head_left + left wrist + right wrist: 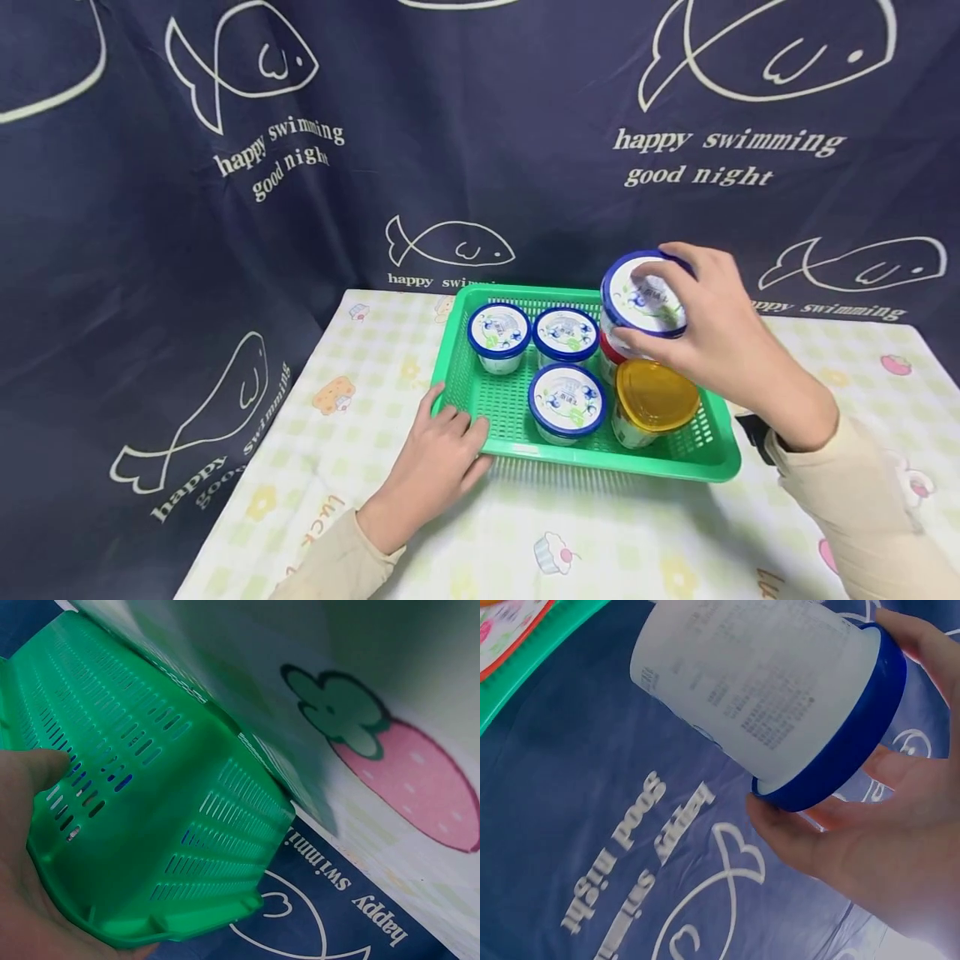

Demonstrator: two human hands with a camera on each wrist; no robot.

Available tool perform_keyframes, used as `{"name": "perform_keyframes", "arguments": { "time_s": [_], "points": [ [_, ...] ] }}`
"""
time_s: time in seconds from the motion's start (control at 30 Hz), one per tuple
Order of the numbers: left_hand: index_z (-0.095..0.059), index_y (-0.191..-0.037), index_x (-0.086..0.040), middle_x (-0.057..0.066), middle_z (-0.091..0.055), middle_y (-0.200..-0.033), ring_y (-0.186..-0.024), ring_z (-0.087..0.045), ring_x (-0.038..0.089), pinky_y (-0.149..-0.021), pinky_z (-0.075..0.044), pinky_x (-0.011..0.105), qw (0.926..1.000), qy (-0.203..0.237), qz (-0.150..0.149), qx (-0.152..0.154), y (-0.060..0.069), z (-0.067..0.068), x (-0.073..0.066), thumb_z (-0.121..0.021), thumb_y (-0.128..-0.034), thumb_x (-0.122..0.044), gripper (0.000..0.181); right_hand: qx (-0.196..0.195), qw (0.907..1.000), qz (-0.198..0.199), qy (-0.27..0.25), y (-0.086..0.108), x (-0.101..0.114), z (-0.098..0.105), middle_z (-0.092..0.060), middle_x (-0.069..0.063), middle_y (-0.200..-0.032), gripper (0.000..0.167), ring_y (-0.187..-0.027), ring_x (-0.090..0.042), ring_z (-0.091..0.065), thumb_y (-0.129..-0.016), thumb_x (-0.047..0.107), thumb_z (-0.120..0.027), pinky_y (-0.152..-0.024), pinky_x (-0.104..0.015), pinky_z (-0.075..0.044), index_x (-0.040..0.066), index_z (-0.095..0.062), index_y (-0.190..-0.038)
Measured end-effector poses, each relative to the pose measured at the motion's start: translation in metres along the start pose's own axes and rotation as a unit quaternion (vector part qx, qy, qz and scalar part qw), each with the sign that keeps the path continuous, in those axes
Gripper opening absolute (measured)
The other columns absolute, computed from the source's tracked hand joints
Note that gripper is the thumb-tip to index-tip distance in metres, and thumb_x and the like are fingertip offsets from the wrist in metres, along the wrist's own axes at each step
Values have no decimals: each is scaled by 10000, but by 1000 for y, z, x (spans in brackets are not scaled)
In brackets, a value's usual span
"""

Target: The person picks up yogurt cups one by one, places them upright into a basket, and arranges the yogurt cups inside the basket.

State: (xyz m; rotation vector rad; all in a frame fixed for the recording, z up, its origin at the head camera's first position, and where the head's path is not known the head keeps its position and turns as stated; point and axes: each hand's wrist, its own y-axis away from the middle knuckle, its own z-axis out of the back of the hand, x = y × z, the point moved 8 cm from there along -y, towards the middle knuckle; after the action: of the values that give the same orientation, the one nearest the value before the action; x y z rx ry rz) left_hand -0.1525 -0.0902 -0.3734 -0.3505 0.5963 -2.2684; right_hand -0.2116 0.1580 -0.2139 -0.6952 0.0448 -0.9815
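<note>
My right hand (712, 325) grips a white tub with a blue lid (647, 293) by the lid's edge, thumb on one side and fingers on the other. It is held above the right half of a green plastic basket (525, 450); the right wrist view shows small print on the white tub's side (757, 682). My left hand (438, 454) holds the basket's front left rim, fingers over the edge and thumb (49, 766) against the outer wall. Inside stand three more blue-lidded tubs (567, 402), a yellow-lidded tub (655, 398) and a red-lidded one (609, 354), mostly hidden.
The basket stands on a table with a checked, printed cloth (330, 467). Behind it hangs a dark blue curtain (480, 133) with white fish and lettering, close to the basket's back edge.
</note>
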Motion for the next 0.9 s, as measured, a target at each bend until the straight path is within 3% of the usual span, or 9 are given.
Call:
{"name": "perform_keyframes", "arguments": {
  "time_s": [0.33, 0.9],
  "points": [
    [-603, -920, -142, -15, -595, -727, -731, -591, 210, -1136, -257, 604, 9999, -53, 18, 127, -4, -3, -1, -622, -886, -265, 129, 687, 9975, 180, -19, -11, 28, -24, -450, -244, -1365, 527, -1300, -431, -330, -731, 289, -865, -1014, -647, -350, 79, -617, -1147],
    [-613, -925, -154, -21, -610, -738, -740, -591, 201, -1134, -255, 610, 9998, -110, 62, 174, 0, -4, 0, -618, -888, -292, 143, 1119, 9925, 416, -246, -24, 56, -56, -450, -216, -1367, 501, -1293, -402, -354, -784, 360, -826, -995, -591, -424, 91, -563, -1115]
  ]
}}
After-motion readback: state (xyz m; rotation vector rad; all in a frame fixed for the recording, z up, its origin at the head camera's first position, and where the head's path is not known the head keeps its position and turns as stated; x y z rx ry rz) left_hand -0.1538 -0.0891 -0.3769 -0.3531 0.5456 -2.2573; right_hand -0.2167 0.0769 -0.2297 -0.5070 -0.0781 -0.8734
